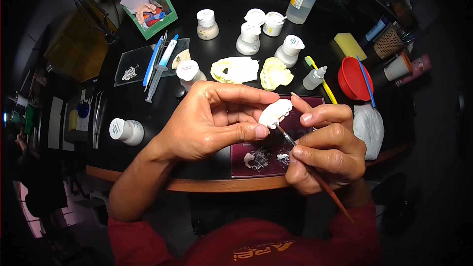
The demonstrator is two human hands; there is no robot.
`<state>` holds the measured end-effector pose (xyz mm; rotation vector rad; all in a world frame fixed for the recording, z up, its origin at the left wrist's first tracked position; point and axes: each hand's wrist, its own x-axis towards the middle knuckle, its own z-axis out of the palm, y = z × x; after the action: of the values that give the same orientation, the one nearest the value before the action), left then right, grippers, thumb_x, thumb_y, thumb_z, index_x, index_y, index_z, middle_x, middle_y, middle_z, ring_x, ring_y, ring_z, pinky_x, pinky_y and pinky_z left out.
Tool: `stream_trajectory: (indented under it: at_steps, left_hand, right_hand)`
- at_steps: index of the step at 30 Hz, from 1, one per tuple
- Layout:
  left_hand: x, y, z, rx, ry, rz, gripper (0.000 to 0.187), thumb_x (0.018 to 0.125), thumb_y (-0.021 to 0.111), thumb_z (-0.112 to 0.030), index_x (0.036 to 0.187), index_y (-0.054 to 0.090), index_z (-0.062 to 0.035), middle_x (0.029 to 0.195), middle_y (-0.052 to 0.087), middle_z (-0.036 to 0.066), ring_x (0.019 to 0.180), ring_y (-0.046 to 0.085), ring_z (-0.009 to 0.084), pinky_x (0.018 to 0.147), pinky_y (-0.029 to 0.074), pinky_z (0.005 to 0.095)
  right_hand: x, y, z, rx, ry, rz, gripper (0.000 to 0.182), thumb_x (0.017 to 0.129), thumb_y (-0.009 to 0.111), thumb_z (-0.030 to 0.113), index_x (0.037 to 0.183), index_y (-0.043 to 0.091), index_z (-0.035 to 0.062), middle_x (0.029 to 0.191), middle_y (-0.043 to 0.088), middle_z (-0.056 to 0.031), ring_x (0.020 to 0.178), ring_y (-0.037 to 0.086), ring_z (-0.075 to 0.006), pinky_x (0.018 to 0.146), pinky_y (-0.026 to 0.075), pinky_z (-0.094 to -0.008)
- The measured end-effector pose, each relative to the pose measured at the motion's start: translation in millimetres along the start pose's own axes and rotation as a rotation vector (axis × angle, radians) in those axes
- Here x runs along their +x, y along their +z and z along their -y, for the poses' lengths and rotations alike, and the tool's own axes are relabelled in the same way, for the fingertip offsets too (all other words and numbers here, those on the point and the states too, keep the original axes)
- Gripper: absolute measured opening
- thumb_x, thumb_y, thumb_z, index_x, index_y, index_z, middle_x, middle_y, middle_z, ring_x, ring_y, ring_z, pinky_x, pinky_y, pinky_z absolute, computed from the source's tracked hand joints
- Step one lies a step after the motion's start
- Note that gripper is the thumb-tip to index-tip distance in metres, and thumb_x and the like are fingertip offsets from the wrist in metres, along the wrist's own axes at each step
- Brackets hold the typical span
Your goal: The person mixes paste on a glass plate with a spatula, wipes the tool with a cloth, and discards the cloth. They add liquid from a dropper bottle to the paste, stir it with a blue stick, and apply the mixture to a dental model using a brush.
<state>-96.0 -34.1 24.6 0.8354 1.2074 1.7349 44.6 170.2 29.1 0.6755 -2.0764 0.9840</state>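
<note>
Between the thumb and fingers of my left hand (204, 120) is a small white dental model (275, 113), held up over the dark red slab (256, 171). My right hand (327, 150) grips a thin brush (322, 184) with a reddish-brown handle. Its tip meets the lower edge of the model, near my left thumb. Smears of white paste (256, 160) lie on the slab below both hands. Beyond my hands are two pale yellow models (234, 70), one of them partly cut open.
Several white-capped jars (207, 24) stand across the black table. A green bin (160, 17), syringe (160, 71) and glass plate (130, 59) are at left. At right are a red bowl (354, 83), dropper bottle (314, 78), toothbrush (325, 84) and white cloth (368, 130).
</note>
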Motion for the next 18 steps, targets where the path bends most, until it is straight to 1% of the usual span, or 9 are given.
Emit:
stream_trajectory:
  at_steps: [5,8,18]
  left_hand:
    - [-0.4,0.7,-0.4,-0.006,0.000,-0.004,0.053,0.091,0.074,0.009,0.140,0.056,0.0169,0.133,0.067,0.028,0.125,0.068,0.0310,0.111,0.054,0.0417]
    - [-0.1,2.8,3.2,-0.056,0.034,-0.035,0.047,0.090,0.079,0.007,0.135,0.066,0.0087,0.113,0.074,0.013,0.103,0.070,0.0139,0.096,0.059,0.0280]
    - [1.1,2.7,4.9,-0.048,0.059,-0.026,0.046,0.091,0.078,0.007,0.135,0.066,0.0088,0.115,0.074,0.013,0.103,0.070,0.0141,0.096,0.059,0.0286]
  right_hand:
    - [1.3,-0.2,1.2,-0.006,0.003,-0.002,0.022,0.074,0.079,-0.005,0.094,0.075,0.0029,0.086,0.067,-0.0072,0.103,0.067,-0.0302,0.098,0.063,-0.0561]
    - [1.8,0.0,1.7,-0.011,0.003,-0.009,0.022,0.074,0.079,-0.005,0.094,0.075,0.0030,0.086,0.067,-0.0070,0.102,0.067,-0.0301,0.098,0.064,-0.0557]
    - [1.7,-0.3,1.1,-0.023,-0.008,-0.012,0.019,0.078,0.083,0.000,0.095,0.075,0.0031,0.087,0.068,-0.0070,0.103,0.067,-0.0299,0.098,0.064,-0.0548]
